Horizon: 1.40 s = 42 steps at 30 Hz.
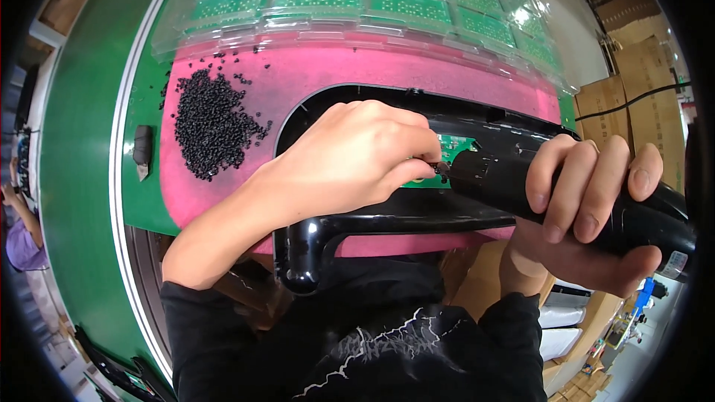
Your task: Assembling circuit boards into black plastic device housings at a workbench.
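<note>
My right hand [588,186] is wrapped round a thick black electric screwdriver [506,171], its nose pointing left. At that nose my left hand [372,145] is closed in a pinch, with small black screws [444,172] showing at the fingertips. Under both hands lies a long, glossy black plastic housing [387,216], with a green circuit board [456,147] inside it. Fingers and tool cover much of the board. A heap of small black screws [212,123] is spread on the pink mat [298,67] to the left.
Clear plastic trays [320,18] of green circuit boards stand along the far side. A dark-handled short blade [142,150] rests on the green table [86,179] at left. Cardboard boxes [644,67] and a black cable [633,100] are at right. Another person [26,234] is at far left.
</note>
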Each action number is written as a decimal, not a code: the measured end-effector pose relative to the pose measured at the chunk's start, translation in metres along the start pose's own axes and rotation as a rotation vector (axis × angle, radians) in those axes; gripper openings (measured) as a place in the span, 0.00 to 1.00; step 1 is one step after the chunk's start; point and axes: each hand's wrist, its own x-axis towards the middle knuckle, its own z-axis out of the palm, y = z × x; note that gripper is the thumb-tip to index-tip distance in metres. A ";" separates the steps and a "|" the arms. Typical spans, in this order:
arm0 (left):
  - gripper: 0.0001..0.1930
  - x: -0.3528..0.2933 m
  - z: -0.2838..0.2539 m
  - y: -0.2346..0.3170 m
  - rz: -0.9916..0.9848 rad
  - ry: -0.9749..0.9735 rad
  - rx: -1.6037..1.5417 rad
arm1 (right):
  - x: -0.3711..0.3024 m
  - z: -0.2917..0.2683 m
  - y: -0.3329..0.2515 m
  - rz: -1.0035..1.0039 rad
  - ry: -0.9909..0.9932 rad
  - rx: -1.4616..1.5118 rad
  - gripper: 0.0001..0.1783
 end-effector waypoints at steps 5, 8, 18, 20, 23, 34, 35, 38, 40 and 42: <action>0.08 0.003 0.002 0.001 0.015 -0.023 -0.049 | 0.001 -0.004 -0.006 0.011 -0.018 0.027 0.27; 0.08 0.006 0.001 0.001 0.053 -0.061 -0.066 | 0.001 -0.012 -0.011 0.029 -0.033 0.051 0.26; 0.07 0.003 0.004 0.002 -0.016 -0.014 0.064 | -0.012 -0.050 -0.020 0.249 -0.007 -0.271 0.26; 0.06 0.002 -0.002 0.006 0.030 -0.018 0.000 | -0.012 -0.049 -0.021 0.269 0.020 -0.252 0.26; 0.06 0.000 -0.017 0.023 0.194 -0.270 -0.405 | -0.014 -0.046 -0.019 0.300 0.069 -0.295 0.26; 0.05 -0.041 0.008 0.172 0.028 -1.088 0.646 | -0.002 -0.038 -0.014 0.448 0.071 -0.312 0.28; 0.05 -0.042 0.008 0.158 0.021 -1.084 0.634 | -0.007 -0.044 -0.010 0.429 0.018 -0.271 0.27; 0.04 -0.040 0.017 0.164 0.019 -1.018 0.648 | -0.011 -0.045 -0.014 0.458 0.000 -0.256 0.27; 0.04 -0.038 0.022 0.171 0.023 -0.976 0.665 | -0.012 -0.045 -0.015 0.460 -0.014 -0.255 0.28; 0.04 -0.035 0.026 0.175 0.032 -0.937 0.682 | -0.010 -0.045 -0.016 0.453 -0.036 -0.243 0.28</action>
